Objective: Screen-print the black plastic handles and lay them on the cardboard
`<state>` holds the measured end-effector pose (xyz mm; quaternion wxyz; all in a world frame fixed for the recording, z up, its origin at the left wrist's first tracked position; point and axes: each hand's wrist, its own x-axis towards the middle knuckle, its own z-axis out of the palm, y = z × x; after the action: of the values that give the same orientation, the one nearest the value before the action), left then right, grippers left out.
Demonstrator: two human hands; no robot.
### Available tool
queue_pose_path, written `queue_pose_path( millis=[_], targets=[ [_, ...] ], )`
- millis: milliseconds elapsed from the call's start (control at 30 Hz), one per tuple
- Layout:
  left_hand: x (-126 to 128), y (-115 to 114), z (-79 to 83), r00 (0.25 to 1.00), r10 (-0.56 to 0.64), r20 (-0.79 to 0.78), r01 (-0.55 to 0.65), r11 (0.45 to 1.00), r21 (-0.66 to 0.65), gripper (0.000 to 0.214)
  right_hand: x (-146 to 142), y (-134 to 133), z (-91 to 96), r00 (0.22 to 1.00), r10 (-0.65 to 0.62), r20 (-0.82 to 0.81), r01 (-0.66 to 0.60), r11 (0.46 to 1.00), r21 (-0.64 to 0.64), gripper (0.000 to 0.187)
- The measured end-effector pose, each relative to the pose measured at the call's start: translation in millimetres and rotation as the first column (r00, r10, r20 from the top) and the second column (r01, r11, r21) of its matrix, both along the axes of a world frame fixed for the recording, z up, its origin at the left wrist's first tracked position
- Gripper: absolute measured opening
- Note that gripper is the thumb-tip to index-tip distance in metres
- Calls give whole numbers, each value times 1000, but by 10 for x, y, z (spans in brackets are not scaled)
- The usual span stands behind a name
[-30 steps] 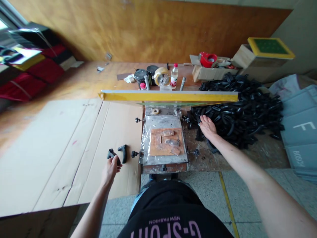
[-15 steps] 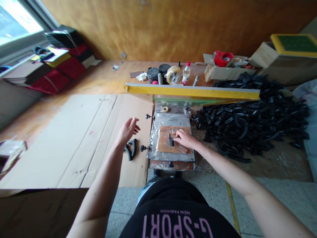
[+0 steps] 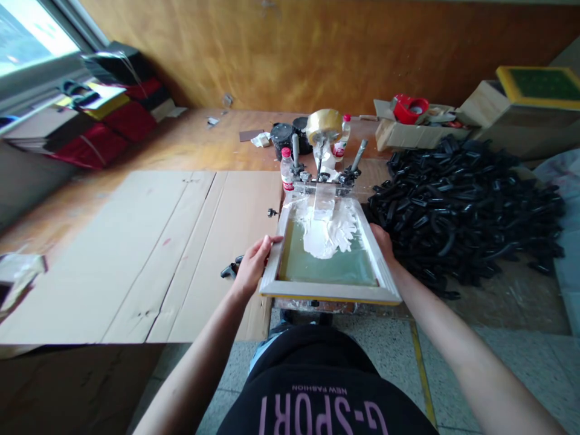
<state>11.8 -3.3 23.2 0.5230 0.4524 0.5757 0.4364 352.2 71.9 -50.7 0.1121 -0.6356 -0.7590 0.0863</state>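
Observation:
A wooden-framed printing screen (image 3: 327, 292) lies lowered over the small press in front of me. White ink (image 3: 327, 232) is smeared across the far half of its green mesh. My left hand (image 3: 254, 264) grips the frame's left rail, fingers wrapped over its edge. My right hand (image 3: 383, 240) holds the right rail; its fingers are mostly hidden behind the frame. Two black plastic handles (image 3: 231, 269) lie on the cardboard just left of my left hand, partly hidden by it.
A big heap of black plastic handles (image 3: 466, 205) fills the table to the right. Flat cardboard sheets (image 3: 136, 254) cover the left. Behind the press stand bottles (image 3: 286, 169), ink tins (image 3: 281, 134) and a tape roll (image 3: 323, 124). Boxes (image 3: 408, 130) sit at the back right.
The screen, raised before, has swung down flat over the press. My right hand left the plate and my left hand left the cardboard; both now hold the frame's sides.

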Motion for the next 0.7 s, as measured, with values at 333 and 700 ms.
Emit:
queue_pose_path(
  millis=[333, 700],
  targets=[
    [-33, -138, -985, 968, -56, -244, 34, 995, -96, 69, -860, 451, 544, 970, 225, -94, -207, 964, 165, 47],
    [-28, -146, -923, 982, -29, -188, -2, 986, -166, 68, -732, -213, 517, 752, 659, -20, -659, 748, -81, 19]
  ],
)
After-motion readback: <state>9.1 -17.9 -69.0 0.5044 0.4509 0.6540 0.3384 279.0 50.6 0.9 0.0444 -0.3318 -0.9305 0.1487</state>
